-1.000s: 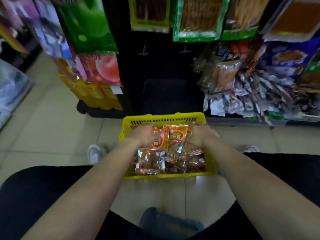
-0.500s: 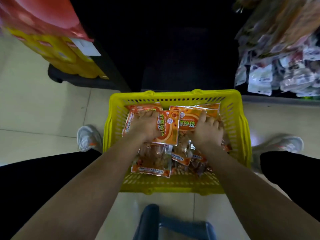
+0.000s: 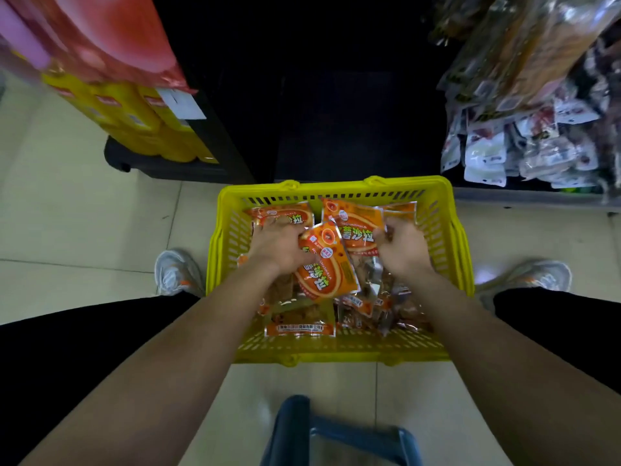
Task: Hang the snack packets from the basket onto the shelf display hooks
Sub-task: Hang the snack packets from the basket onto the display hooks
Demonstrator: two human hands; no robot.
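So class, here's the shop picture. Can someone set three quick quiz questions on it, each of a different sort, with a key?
1. True or false: the left hand and the right hand are both down in the yellow basket.
2. Who grips the tilted orange packet? A the left hand; B the right hand; C neither.
3. Short answer: what does the basket stand on?

Key: 1 true. 2 A. 3 The tiled floor.
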